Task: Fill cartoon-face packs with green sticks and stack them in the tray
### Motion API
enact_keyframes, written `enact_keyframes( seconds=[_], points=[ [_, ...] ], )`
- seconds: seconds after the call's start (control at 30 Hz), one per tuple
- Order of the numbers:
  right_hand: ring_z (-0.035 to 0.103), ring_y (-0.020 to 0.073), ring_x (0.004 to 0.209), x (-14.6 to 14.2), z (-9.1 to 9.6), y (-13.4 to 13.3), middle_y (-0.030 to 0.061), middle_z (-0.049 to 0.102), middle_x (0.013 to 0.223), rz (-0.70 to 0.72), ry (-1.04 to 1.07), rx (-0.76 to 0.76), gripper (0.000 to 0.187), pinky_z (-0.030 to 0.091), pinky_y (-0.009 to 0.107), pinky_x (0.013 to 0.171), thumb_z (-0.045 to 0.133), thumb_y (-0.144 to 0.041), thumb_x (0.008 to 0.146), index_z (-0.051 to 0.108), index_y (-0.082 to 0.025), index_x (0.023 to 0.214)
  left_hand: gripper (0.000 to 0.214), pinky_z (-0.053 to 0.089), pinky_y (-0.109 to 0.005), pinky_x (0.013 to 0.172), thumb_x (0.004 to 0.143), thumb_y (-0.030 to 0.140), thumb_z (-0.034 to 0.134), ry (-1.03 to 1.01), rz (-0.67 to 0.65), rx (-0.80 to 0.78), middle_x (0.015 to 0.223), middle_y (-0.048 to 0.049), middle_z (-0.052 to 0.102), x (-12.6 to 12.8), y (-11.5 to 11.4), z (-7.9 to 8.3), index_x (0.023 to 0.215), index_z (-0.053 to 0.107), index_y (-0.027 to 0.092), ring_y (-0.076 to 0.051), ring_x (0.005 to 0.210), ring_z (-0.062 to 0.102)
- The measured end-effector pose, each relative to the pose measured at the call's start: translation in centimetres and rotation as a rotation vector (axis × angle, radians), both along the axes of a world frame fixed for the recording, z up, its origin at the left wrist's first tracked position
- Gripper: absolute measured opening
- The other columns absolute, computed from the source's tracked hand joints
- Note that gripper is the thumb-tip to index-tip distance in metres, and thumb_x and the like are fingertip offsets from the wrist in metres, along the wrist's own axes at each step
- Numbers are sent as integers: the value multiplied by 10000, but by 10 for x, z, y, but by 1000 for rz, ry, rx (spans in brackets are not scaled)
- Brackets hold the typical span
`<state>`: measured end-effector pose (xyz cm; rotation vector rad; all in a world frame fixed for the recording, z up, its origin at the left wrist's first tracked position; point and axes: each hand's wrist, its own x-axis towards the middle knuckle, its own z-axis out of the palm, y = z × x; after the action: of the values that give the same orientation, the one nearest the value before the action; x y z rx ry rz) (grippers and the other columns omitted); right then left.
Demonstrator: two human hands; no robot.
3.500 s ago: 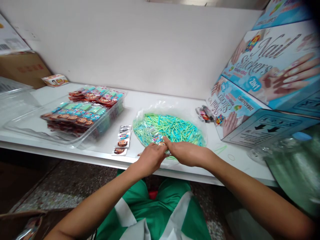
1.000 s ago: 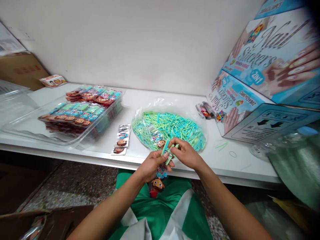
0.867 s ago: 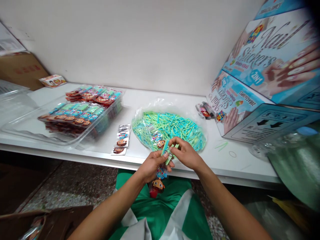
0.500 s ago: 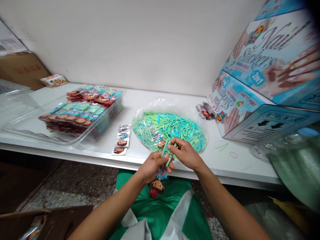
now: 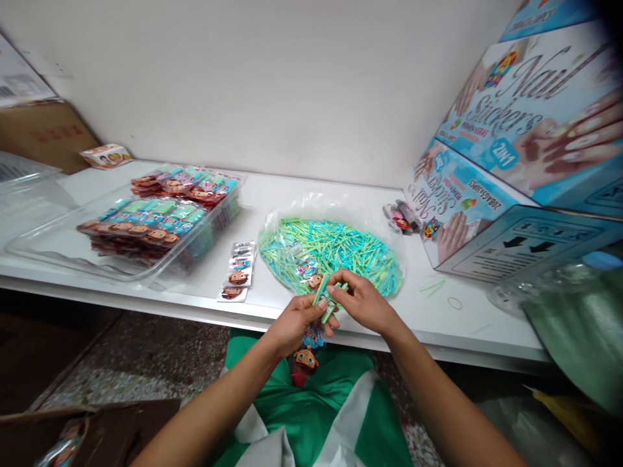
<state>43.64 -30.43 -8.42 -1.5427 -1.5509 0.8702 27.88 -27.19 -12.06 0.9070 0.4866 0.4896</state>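
My left hand [image 5: 294,324] is closed around a small clear packet [image 5: 305,358] with a cartoon face and red at its lower end; the packet hangs below my fingers, over my lap. Thin green sticks [image 5: 327,316] stand up at the packet's top, between both hands. With thumb and fingers pinched, my right hand [image 5: 364,303] grips some of these sticks. Just behind the hands lies a clear plastic bag [image 5: 311,204] full of loose green and blue sticks [image 5: 341,243]. A printed packet [image 5: 307,269] rests on the bag's front. My fingers partly hide the packet's opening.
Left on the white table is a clear tray [image 5: 146,275] stacked with filled packets [image 5: 146,220]. Flat printed packets [image 5: 239,264] lie between tray and bag. Nail sticker boxes [image 5: 487,194] stand at the right, with dark small packets [image 5: 402,216] beside them and a plastic bottle [image 5: 535,285] nearby.
Both hands stay almost in the same place. My right fingers have shifted slightly on the green sticks, and the packet in my left hand has moved a little upward.
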Motion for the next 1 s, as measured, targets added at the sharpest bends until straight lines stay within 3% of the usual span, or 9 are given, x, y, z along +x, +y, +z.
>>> enact_keyframes(
  seconds=[0.1,0.23,0.43,0.6,0.73,0.87,1.0],
  points=[
    [533,130,731,-2,1,2,-3,580,794,4,57,61,185,416,252,663,505,-335,828,565,-198,938,334,422,-201,543,756,433,620,3,-13,5,698,-72,657,1,-2,0,816,581,106,-103,530,579],
    [519,123,693,-3,4,2,-9,561,741,3,58,67,186,411,251,644,488,-359,847,567,-192,860,345,415,-199,531,755,448,615,27,0,32,710,-66,656,-1,-1,0,816,583,110,-100,529,576],
    [556,133,725,-8,-1,-4,-7,570,766,-36,111,72,280,441,265,666,542,-328,825,477,-200,1066,347,441,-224,607,807,444,551,36,181,206,797,-75,661,-5,9,5,912,604,118,-124,620,611],
    [562,127,727,-13,1,-5,-15,539,781,18,176,164,435,467,295,724,500,-252,852,354,-228,1261,375,458,-275,745,805,431,562,28,186,330,908,-90,672,-12,14,10,1031,614,136,-186,814,640],
    [561,123,725,-13,4,-4,-16,522,785,74,162,224,509,473,309,749,474,-245,870,274,-248,1338,424,453,-326,829,770,400,620,-21,172,297,1003,-97,663,-18,15,14,1116,592,157,-220,898,639],
    [544,127,736,-13,8,-4,-2,528,804,69,74,266,484,466,291,718,460,-241,882,301,-252,1339,437,452,-361,855,754,384,644,-58,160,253,1032,-113,660,-21,16,12,1126,586,162,-239,916,640],
    [538,154,839,-10,17,-2,34,561,889,96,-105,373,320,440,319,777,431,-212,898,519,-274,1200,407,437,-374,897,746,314,667,-103,155,259,1058,-111,646,-22,17,8,1112,580,158,-238,974,613]
  ],
)
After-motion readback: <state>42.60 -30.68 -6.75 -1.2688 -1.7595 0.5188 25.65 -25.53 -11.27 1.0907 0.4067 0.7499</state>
